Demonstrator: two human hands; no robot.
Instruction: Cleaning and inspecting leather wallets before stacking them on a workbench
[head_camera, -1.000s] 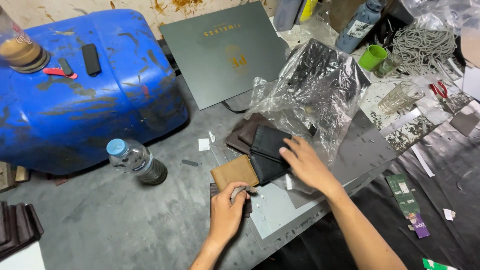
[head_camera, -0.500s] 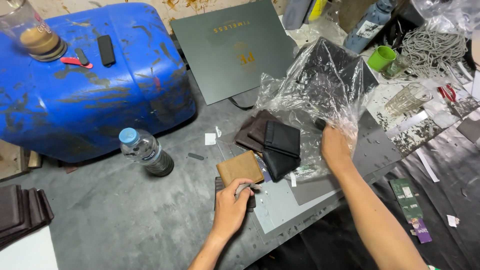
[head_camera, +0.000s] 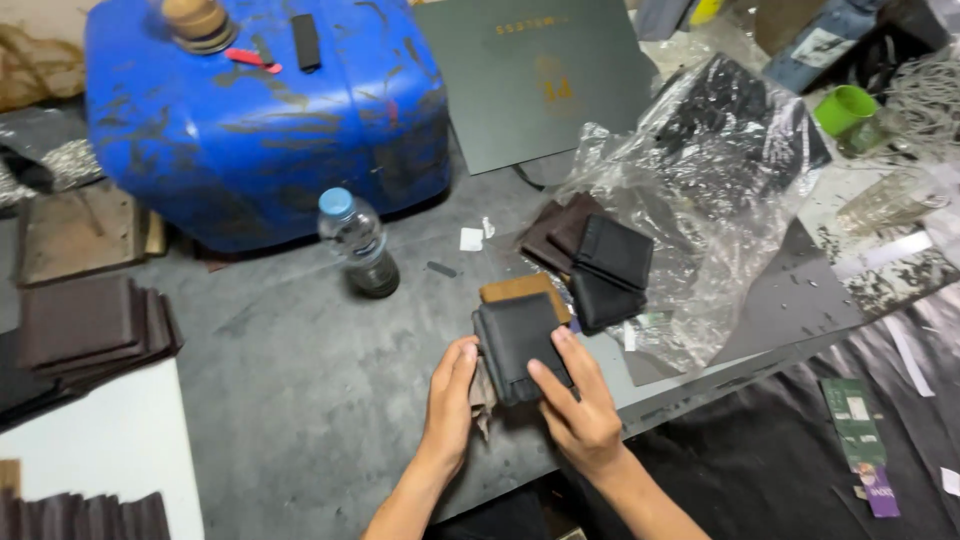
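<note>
Both my hands hold a black leather wallet (head_camera: 515, 340) near the table's front edge. My left hand (head_camera: 450, 400) grips its left side and my right hand (head_camera: 575, 405) presses its right side and lower edge. A tan wallet (head_camera: 520, 289) lies just behind it, partly covered. Further back right sit two more black wallets (head_camera: 612, 265) and dark brown ones (head_camera: 555, 232), stacked loosely beside a crumpled clear plastic bag (head_camera: 715, 180).
A blue drum (head_camera: 260, 110) lies at the back left, with a water bottle (head_camera: 358, 242) in front of it. A dark green flat box (head_camera: 535, 75) sits at the back. Brown leather pieces (head_camera: 85, 325) are stacked at left, a white board (head_camera: 95, 450) below them.
My right hand came back from the plastic bag to the front. Both hands now hold a black wallet over the tan one, where the left hand alone rested before.
</note>
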